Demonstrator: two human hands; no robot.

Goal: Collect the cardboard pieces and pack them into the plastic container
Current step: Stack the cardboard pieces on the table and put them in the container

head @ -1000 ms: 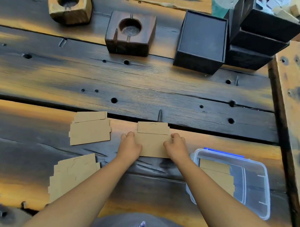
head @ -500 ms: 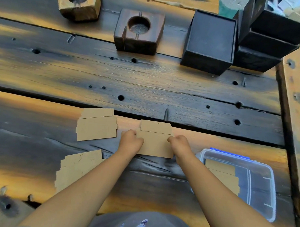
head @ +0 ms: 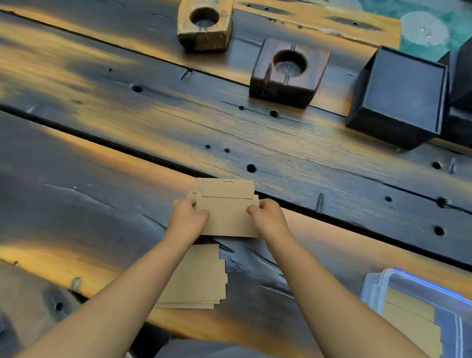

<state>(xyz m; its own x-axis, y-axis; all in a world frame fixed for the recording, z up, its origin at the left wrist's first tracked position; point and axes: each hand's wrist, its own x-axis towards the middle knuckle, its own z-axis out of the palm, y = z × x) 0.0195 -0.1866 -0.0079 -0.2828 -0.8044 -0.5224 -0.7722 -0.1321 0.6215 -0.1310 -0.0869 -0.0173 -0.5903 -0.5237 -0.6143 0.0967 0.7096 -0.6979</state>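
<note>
Head view: a stack of cardboard pieces (head: 227,210) sits at the middle of the wooden table (head: 97,120), pinched at both side edges. The left hand (head: 186,221) has thumb on top and fingers curled under; the right hand (head: 267,217) grips likewise. A second cardboard stack (head: 199,282) lies nearer, under the left forearm. The plastic container (head: 373,288), holding cardboard, stands at lower right. Compared with half a second ago, the held stack now overlaps the pile that lay to its left.

Tan cardboard pieces (head: 227,217); clear plastic container (head: 375,293), blue edge; charred-streaked table (head: 97,136)
</note>
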